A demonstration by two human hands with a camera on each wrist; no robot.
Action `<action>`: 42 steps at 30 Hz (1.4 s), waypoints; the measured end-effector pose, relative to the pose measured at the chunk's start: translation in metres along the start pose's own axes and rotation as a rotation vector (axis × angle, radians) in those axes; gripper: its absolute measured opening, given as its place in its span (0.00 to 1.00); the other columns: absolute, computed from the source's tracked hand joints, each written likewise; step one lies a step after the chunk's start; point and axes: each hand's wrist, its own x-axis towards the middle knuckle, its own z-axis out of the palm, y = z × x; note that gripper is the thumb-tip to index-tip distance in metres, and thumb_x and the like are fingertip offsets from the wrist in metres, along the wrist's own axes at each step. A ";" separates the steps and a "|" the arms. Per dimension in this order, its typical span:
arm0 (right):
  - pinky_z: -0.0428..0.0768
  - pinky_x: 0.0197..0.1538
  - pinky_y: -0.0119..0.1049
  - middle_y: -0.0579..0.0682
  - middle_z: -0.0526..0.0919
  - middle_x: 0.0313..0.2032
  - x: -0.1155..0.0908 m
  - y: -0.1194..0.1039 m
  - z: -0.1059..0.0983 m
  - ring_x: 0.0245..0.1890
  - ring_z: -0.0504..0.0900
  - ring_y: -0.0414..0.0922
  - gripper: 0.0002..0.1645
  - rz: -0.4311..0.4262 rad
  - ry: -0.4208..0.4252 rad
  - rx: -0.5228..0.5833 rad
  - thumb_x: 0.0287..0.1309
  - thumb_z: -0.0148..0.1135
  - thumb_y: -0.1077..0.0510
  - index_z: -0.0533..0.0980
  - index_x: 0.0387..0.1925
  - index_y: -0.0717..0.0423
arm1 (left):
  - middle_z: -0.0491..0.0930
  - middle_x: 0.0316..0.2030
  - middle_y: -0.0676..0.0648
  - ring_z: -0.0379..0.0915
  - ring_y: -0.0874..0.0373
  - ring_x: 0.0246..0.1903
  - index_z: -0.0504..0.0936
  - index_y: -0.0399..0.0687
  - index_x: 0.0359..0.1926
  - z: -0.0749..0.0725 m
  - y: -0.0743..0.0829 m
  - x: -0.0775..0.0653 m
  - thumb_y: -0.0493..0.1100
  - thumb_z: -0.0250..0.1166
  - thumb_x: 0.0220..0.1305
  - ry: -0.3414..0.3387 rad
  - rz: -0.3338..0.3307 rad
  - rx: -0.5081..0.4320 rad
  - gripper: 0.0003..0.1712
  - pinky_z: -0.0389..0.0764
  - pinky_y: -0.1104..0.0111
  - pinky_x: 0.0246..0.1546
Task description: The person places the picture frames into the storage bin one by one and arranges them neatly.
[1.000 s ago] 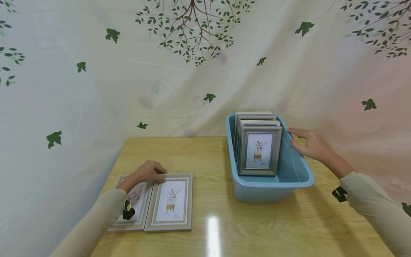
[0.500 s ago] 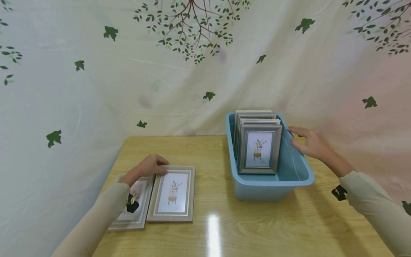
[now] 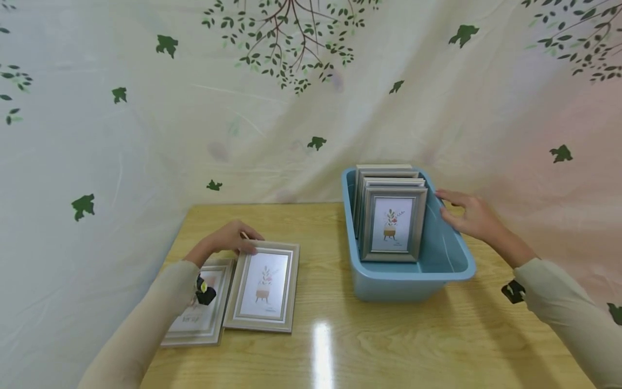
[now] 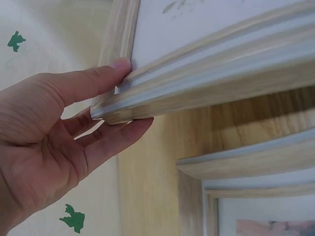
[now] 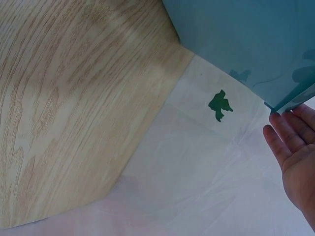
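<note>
My left hand (image 3: 230, 237) pinches the top left corner of a beige picture frame (image 3: 267, 286) with a potted-plant print. In the left wrist view, the thumb (image 4: 96, 81) lies on the frame's face with fingers beneath, and that edge is tilted up off the table. A second beige picture frame (image 3: 201, 327) lies flat to its left, partly covered by my forearm. At the right, my right hand (image 3: 472, 217) rests on the side rim of a blue plastic tub (image 3: 398, 289), fingers fairly straight. Several picture frames (image 3: 393, 227) stand upright inside the tub, the front one silvery.
The wood-grain table (image 3: 320, 254) extends between the frames and the tub. Behind it hangs a pale curtain (image 3: 272, 135) printed with leaves and branches. The tub stands near the table's back edge, with room inside in front of the standing frames.
My left hand has moved away from me and slightly right, sliding the plant-print frame along and tilting its far edge up. The right hand and tub stay in place.
</note>
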 end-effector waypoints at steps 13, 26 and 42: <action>0.84 0.44 0.65 0.68 0.78 0.62 -0.004 -0.001 -0.001 0.47 0.85 0.68 0.28 0.055 -0.038 -0.006 0.64 0.62 0.60 0.75 0.65 0.64 | 0.80 0.61 0.35 0.85 0.53 0.45 0.84 0.40 0.58 -0.016 0.011 0.001 0.36 0.70 0.65 -0.101 -0.073 -0.093 0.21 0.89 0.55 0.41; 0.83 0.45 0.67 0.68 0.77 0.63 -0.004 -0.001 -0.001 0.49 0.84 0.69 0.29 0.082 -0.053 0.004 0.65 0.61 0.59 0.74 0.66 0.63 | 0.82 0.58 0.36 0.85 0.52 0.44 0.83 0.39 0.58 -0.025 0.022 0.003 0.36 0.70 0.64 -0.151 -0.061 -0.150 0.21 0.89 0.54 0.42; 0.82 0.46 0.68 0.68 0.77 0.63 -0.003 -0.003 -0.001 0.49 0.83 0.70 0.29 0.091 -0.050 -0.004 0.65 0.61 0.58 0.74 0.66 0.63 | 0.85 0.52 0.36 0.86 0.54 0.40 0.84 0.36 0.56 -0.027 0.043 0.010 0.33 0.70 0.62 -0.143 -0.015 -0.153 0.20 0.89 0.57 0.37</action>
